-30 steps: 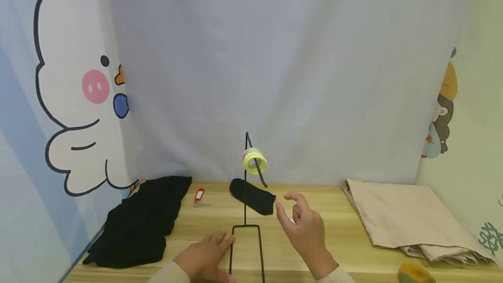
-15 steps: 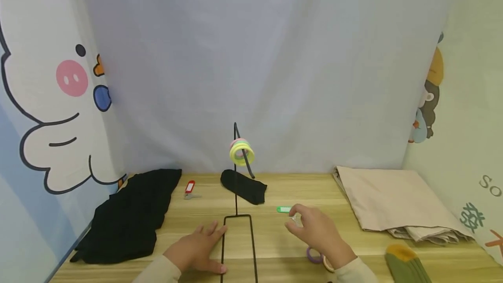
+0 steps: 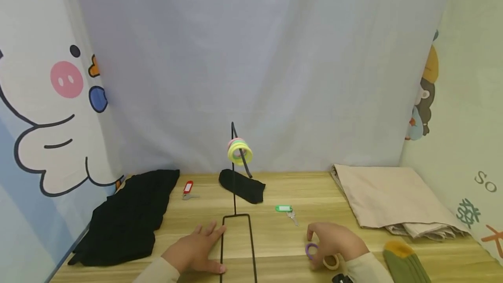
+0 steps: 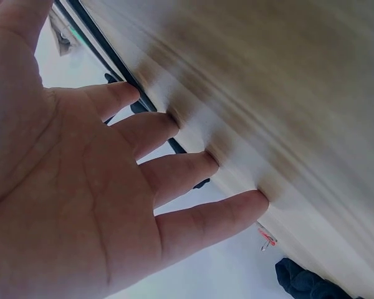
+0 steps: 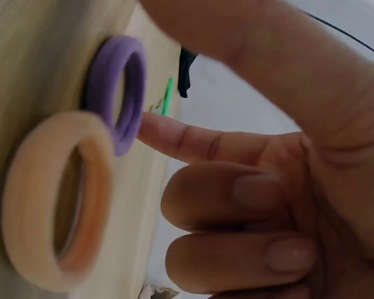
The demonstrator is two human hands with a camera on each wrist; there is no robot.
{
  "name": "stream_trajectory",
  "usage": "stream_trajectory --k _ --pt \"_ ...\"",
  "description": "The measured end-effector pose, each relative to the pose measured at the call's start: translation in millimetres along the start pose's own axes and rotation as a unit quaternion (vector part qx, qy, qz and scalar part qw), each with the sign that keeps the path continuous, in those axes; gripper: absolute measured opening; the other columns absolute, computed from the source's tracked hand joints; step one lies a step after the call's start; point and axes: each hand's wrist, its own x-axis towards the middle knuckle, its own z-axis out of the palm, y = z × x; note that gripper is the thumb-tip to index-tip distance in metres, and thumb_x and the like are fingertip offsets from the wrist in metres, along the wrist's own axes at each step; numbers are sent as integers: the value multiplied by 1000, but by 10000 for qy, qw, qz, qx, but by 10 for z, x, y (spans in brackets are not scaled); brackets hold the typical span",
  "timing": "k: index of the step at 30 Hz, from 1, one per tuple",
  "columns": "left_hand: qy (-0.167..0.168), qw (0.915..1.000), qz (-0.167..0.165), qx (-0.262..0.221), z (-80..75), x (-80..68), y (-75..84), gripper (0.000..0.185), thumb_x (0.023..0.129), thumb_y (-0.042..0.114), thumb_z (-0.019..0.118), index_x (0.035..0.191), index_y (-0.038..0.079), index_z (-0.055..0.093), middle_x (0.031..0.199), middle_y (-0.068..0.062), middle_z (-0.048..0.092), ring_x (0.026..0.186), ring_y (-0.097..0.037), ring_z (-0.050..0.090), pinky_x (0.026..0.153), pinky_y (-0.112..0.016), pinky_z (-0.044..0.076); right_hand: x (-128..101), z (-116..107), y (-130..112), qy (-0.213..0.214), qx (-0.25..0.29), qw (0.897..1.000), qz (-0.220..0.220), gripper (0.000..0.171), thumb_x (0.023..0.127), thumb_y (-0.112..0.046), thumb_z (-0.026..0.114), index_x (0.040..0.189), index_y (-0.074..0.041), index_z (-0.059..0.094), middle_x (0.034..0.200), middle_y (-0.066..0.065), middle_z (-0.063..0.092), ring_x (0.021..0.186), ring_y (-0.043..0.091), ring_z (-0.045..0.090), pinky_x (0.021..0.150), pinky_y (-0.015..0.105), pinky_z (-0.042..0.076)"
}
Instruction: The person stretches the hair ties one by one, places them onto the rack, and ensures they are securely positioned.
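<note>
My right hand [image 3: 334,241] is curled low on the wooden table [image 3: 275,235] at the front right. In the right wrist view its thumb and index finger pinch a purple ring [image 5: 121,81], also seen in the head view [image 3: 311,250]. A peach ring [image 5: 56,199] lies flat right beside it [image 3: 331,262]. My left hand [image 3: 196,248] rests flat, fingers spread [image 4: 174,180], against the left side of a black wire stand's base [image 3: 237,243]. On the stand's hook hang pink, green and yellow rings [image 3: 239,152].
A green key tag [image 3: 284,208] lies just beyond my right hand, a red one [image 3: 188,187] farther left. A black cloth [image 3: 129,217] lies at left, a black sock [image 3: 241,185] behind the stand, a folded beige cloth [image 3: 389,200] at right, a green-yellow sock [image 3: 404,261] at the front right.
My right hand came down from near the stand's hook to the front right of the table and closed on the purple ring. The left hand stayed put; the view shifted slightly.
</note>
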Motion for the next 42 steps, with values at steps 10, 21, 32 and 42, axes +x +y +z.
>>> stream_trajectory --k 10,21,32,42 --pt "86 10000 -27 -4 -33 -31 -6 96 65 60 71 144 19 33 151 -13 29 133 -48 27 93 -62 37 12 12 -37 -20 91 9999 -98 34 62 -4 82 80 -13 55 76 1 53 65 18 46 55 31 38" --pt "114 9999 66 104 -13 -21 -1 96 66 61 71 143 18 34 150 -14 29 132 -48 28 93 -62 37 33 86 -101 -192 212 9961 -838 20 73 -16 76 78 -17 57 71 -4 50 55 10 41 47 25 34" --pt "-34 9999 -112 68 -17 -28 14 95 66 61 70 143 21 34 151 -11 29 134 -46 28 94 -62 37 106 171 -449 337 83 9797 -1973 20 77 -18 69 91 -19 55 54 -14 33 46 -1 29 43 18 27" --pt "73 10000 -48 49 0 -31 13 95 65 61 71 143 20 35 150 -13 30 132 -48 29 94 -62 36 49 114 -909 757 244 9637 -2548 18 82 -14 66 96 -16 55 53 -14 31 43 -3 26 42 15 23"
